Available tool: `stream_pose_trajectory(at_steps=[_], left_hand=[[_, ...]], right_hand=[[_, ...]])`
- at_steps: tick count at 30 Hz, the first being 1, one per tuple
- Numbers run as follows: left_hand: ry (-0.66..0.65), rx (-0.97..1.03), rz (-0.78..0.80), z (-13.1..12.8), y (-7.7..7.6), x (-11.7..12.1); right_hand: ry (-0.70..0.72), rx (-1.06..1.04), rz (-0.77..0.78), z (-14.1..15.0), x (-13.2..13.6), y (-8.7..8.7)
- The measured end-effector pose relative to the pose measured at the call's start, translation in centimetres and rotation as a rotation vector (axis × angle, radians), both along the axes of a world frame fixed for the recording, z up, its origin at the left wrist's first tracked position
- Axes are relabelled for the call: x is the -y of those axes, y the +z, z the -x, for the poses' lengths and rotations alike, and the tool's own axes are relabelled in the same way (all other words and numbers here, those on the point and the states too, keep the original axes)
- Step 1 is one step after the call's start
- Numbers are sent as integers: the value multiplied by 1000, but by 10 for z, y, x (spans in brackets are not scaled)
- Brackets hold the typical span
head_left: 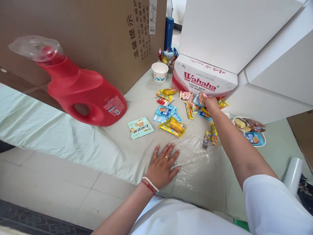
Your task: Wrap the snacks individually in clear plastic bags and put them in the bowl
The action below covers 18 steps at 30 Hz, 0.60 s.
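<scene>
My left hand (162,167) lies flat on the cloth-covered table, fingers spread, its fingertips at the edge of a clear plastic bag (189,156). At the snack pile by the Wahaha box, my right hand (209,101) pinches a small snack packet (201,98), mostly covered by the fingers. Around it lie a blue packet (204,114), a yellow stick packet (188,110) and a pale red-printed packet (186,95). Left of these are yellow packets (167,94), blue packets (165,111), a larger yellow packet (174,126) and a mint-green packet (141,127). Two narrow packets (214,133) rest near the bag.
A Wahaha carton (205,76) backs the pile. A white paper bowl (159,71) stands left of it, before a container of snacks (168,57). Far left is a big red jug (85,88) against a brown carton (105,39). At right sits a white tray (262,143) with snacks.
</scene>
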<state>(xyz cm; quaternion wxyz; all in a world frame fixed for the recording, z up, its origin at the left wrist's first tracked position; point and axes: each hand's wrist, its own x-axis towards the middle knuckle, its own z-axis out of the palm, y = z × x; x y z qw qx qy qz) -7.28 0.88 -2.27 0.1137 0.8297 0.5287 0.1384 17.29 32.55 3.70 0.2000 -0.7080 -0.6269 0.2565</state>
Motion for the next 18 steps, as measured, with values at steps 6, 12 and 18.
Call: stream_pose_trajectory(at_steps=[6, 12, 18], left_hand=[[8, 22, 17, 0, 0, 0], [10, 30, -9, 0, 0, 0], [7, 51, 4, 1, 0, 0]], right_hand=[[257, 422, -167, 19, 17, -8], [413, 570, -86, 46, 16, 1], [768, 298, 58, 43, 57, 13]])
